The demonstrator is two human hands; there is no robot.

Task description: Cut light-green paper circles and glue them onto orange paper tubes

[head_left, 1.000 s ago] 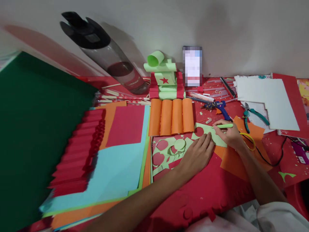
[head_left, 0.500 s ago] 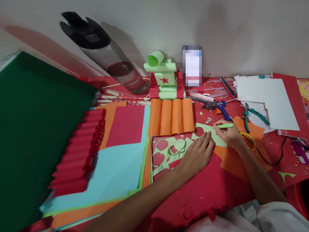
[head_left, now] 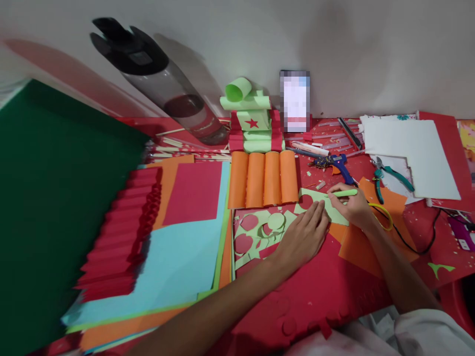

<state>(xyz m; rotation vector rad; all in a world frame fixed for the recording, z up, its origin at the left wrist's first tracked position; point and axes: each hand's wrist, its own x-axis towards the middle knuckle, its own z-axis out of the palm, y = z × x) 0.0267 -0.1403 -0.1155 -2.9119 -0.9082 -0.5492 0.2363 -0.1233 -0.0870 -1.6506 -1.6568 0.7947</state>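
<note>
In the head view, my left hand (head_left: 305,231) lies flat with fingers stretched over a light green paper piece (head_left: 336,211), which has a round hole near its left end. Closed around a slim light green pen (head_left: 347,193), my right hand (head_left: 349,207) rests at the right side of this paper. The pen's tip meets the paper's upper edge area; any mark there is too small to see. Beside my left hand lie green paper scraps (head_left: 256,221) with round cut-outs and a loose green disc (head_left: 276,221). Orange paper (head_left: 359,249) sits under my right wrist.
Orange paper rolls (head_left: 256,179) stand behind the scraps, below a green and red paper model (head_left: 256,121). A bottle (head_left: 185,109), coloured sheets (head_left: 178,257) and pleated red paper (head_left: 118,232) are leftward. A glue gun (head_left: 339,165), pliers (head_left: 393,178) and phone (head_left: 296,101) lie beyond my right hand.
</note>
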